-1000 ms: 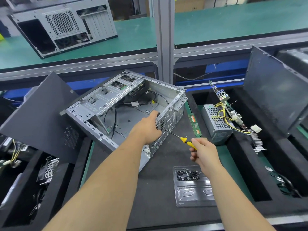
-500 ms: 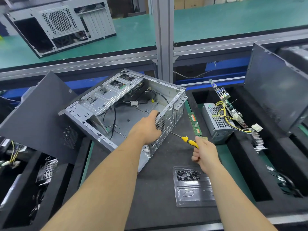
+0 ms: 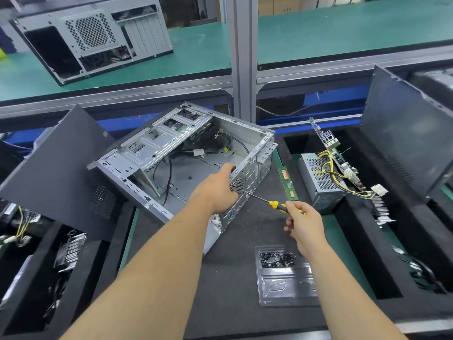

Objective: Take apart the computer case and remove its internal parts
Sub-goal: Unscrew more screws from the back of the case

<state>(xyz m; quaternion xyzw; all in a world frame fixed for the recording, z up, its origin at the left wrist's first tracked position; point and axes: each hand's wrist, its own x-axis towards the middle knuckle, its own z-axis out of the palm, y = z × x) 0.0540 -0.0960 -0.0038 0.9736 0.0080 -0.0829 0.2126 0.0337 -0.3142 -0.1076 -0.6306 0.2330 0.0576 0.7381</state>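
Now: left hand [image 3: 219, 190] gripping rear edge of computer case [image 3: 176, 158]; right hand [image 3: 302, 223] pinching screwdriver [image 3: 277, 204], tip against case.

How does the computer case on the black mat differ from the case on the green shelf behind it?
The computer case on the mat lies open, cables visible inside, with the left hand gripping its rear edge. The shelf case stands untouched, rear panel facing the camera, its interior dark. Both are bare grey metal with perforated vents.

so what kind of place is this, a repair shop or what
More likely a PC teardown or recycling line than a repair shop: a stripped computer case on a padded bench, foam bins holding sorted pulled parts, a tray of loose screws, and another gutted case on the shelf.
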